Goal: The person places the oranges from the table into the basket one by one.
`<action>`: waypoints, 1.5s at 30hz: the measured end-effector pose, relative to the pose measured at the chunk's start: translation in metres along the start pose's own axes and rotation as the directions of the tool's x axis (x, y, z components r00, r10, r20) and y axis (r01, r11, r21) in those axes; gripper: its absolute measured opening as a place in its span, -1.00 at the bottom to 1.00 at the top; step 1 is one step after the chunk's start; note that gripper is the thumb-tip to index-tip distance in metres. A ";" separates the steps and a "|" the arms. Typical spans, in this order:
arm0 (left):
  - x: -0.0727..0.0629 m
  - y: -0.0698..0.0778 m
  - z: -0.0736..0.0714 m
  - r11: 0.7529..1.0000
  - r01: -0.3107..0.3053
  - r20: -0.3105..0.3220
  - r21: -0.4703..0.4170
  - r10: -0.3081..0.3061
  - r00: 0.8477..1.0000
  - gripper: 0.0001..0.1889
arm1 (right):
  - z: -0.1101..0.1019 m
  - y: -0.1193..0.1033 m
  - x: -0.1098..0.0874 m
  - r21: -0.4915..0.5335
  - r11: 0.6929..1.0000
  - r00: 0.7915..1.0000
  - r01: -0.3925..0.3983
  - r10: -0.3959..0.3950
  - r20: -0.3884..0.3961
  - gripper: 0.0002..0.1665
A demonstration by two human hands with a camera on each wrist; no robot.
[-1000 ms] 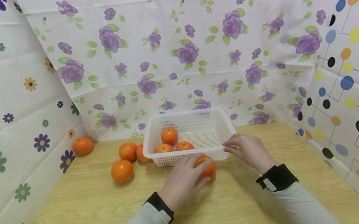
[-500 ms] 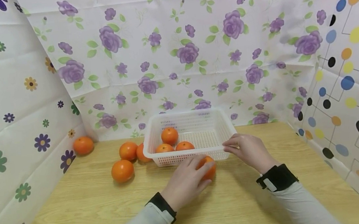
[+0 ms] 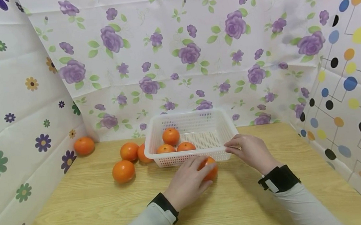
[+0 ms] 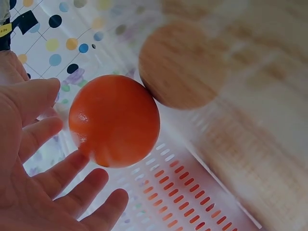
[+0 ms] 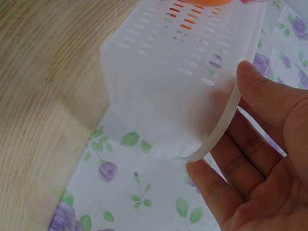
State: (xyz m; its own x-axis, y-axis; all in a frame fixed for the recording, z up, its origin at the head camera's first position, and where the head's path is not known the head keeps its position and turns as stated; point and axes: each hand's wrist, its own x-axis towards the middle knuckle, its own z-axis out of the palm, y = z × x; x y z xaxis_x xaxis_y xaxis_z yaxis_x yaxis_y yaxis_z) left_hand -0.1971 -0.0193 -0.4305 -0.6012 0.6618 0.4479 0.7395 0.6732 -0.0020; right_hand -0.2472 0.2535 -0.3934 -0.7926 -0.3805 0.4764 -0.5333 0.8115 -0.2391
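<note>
In front of a white perforated plastic basket (image 3: 192, 158), my left hand (image 3: 187, 181) is at an orange (image 3: 211, 171) that stands on the table. In the left wrist view, the fingers of that hand (image 4: 53, 168) are spread beside the orange (image 4: 115, 122); one fingertip seems to touch it, while the thumb stands apart. My right hand (image 3: 251, 152) pinches the basket's near right corner by the rim. The right wrist view has the thumb on the rim of the basket (image 5: 163, 96) and fingers beneath. Inside the basket, 3 oranges (image 3: 171, 137) lie toward the left.
Left of the basket sit several more oranges (image 3: 123, 171), one of them against its side. A lone orange (image 3: 84, 146) lies at the table's back left corner. Patterned cloths (image 3: 167, 48) stand behind and on both sides of the wooden table (image 3: 79, 218).
My left hand has shifted slightly to the right along the orange. The basket, the oranges and my right hand look unmoved.
</note>
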 end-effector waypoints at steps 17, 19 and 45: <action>0.003 0.000 0.002 0.998 0.054 0.056 -0.029 -0.052 0.997 -0.45 | 0.001 0.000 0.000 0.000 1.000 1.000 -0.015 0.015 0.009 -0.77; 0.004 0.000 0.003 0.998 0.061 0.060 -0.029 -0.059 0.996 -0.45 | 0.001 0.000 0.000 -0.001 1.000 1.000 -0.012 0.012 0.009 -0.77; 0.007 -0.001 0.005 0.998 0.064 0.064 -0.015 -0.063 0.996 -0.43 | 0.002 -0.001 0.000 -0.004 1.000 1.000 -0.023 0.023 0.006 -0.76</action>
State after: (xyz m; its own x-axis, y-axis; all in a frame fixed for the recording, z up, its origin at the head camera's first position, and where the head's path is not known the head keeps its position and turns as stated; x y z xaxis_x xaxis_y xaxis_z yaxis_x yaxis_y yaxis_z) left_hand -0.2041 -0.0135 -0.4316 -0.6645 0.6381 0.3889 0.7041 0.7090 0.0398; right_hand -0.2476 0.2522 -0.3947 -0.8064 -0.3645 0.4657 -0.5137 0.8219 -0.2461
